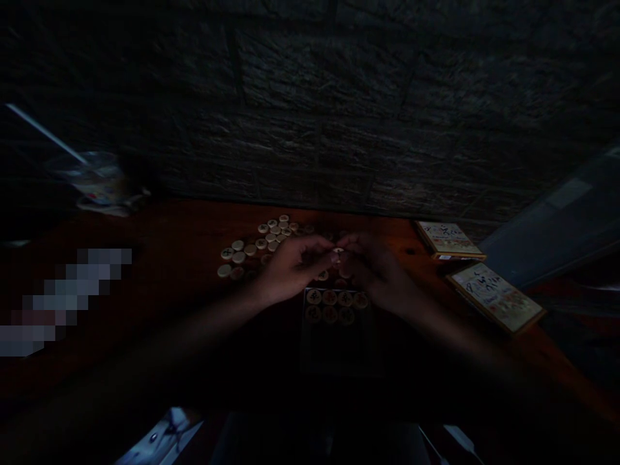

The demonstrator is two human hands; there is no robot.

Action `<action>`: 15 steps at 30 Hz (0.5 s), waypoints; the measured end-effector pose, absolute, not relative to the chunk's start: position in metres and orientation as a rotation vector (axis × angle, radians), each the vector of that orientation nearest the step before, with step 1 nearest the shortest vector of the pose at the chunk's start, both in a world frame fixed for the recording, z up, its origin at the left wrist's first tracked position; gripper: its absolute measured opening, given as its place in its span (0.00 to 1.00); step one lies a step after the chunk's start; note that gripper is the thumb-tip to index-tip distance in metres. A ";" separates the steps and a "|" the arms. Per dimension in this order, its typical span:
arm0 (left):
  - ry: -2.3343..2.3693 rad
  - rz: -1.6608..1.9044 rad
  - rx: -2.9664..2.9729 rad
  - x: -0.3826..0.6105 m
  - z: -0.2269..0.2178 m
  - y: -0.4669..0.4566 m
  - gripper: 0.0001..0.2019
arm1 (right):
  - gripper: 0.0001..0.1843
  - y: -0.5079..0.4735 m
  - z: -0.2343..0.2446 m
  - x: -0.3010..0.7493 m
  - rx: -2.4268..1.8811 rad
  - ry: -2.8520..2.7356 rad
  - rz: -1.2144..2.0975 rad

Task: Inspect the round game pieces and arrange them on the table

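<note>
My left hand [301, 263] and my right hand [371, 266] meet over the table, fingertips together. Between them they pinch a small round xiangqi piece [338, 250]. Just below, a shallow dark tray [341, 371] lies near me, with several xiangqi pieces [329, 298] in two rows along its far end. The back row shows characters face up; the second row is shorter. Left of my left hand, loose pieces [250, 250] are scattered on the wood, some face up and some apparently face down. A few more lie under and behind my hands, partly hidden.
Two flat boxes with printed lids, one [448, 239] by the wall and one [496, 296] nearer, lie at the right. A plastic cup with a straw [99, 181] stands far left. The stone wall [310, 116] borders the back of the wooden table [194, 223]. The scene is very dark.
</note>
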State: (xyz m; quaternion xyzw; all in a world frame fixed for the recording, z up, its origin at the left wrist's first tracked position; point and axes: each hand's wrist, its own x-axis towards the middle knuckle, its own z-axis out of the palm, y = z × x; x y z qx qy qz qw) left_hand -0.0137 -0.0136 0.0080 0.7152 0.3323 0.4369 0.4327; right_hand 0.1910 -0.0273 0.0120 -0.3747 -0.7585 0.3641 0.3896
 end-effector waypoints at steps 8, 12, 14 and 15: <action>0.839 1.118 1.653 -0.010 0.012 -0.027 0.05 | 0.08 -0.033 0.005 0.196 -0.872 -1.765 0.980; 0.875 1.127 1.679 -0.011 0.011 -0.028 0.06 | 0.05 -0.033 0.005 0.194 -0.879 -1.738 0.949; 0.905 1.148 1.708 -0.011 0.011 -0.029 0.07 | 0.04 -0.033 0.006 0.192 -0.894 -1.744 0.919; 0.915 1.166 1.742 -0.012 0.010 -0.030 0.07 | 0.04 -0.034 0.007 0.191 -0.903 -1.744 0.909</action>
